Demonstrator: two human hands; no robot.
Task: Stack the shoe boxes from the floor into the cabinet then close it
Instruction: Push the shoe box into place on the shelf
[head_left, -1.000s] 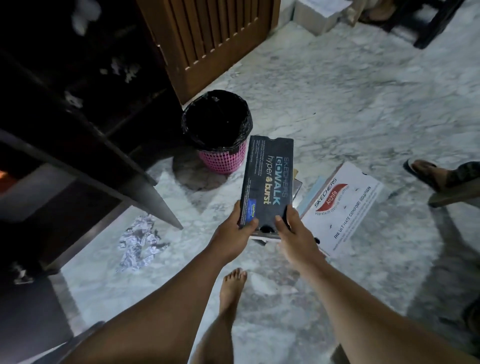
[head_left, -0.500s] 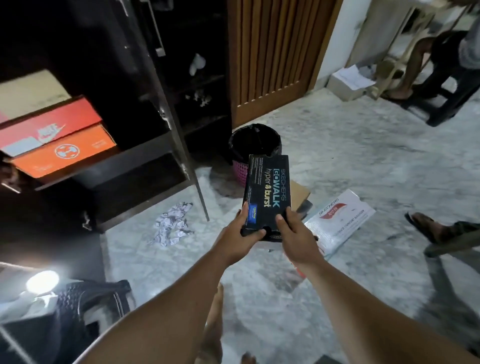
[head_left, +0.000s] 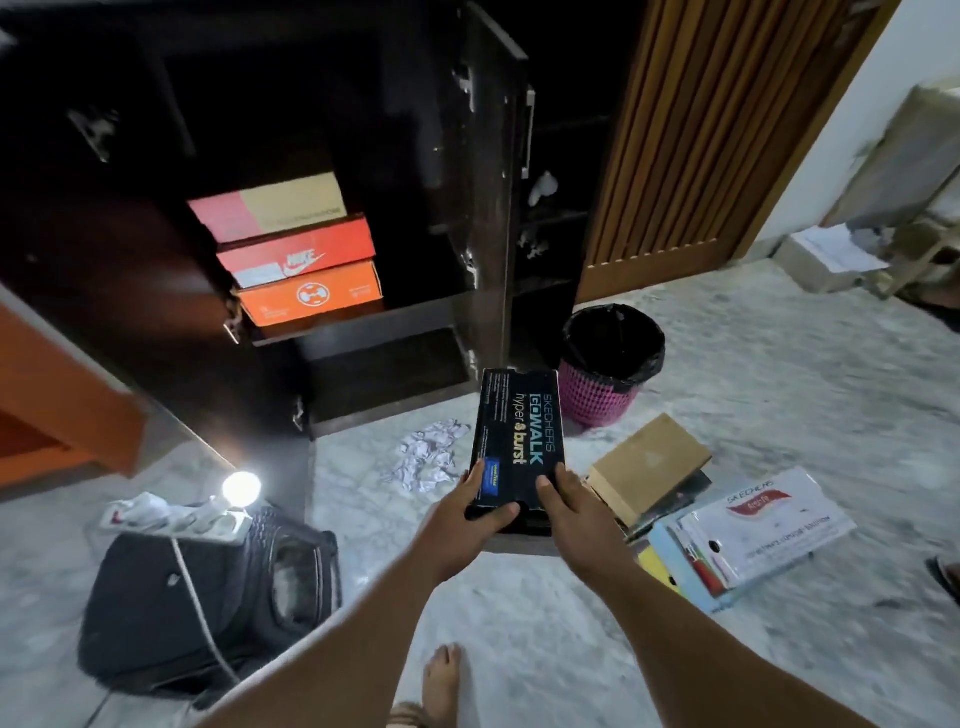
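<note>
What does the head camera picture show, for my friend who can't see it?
Two hands, left hand and right hand, hold a black Skechers shoe box above the floor, facing an open dark cabinet. Three shoe boxes sit stacked on its shelf. More boxes lie on the floor beside a pink bin.

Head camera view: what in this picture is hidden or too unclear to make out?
- Black box: near end covered by left hand and right hand.
- Cabinet: upper inside lost in darkness.
- Boxes under tan box: mostly covered by it.
- Sandal: cut off by right edge.
- White box: small print blurred.
</note>
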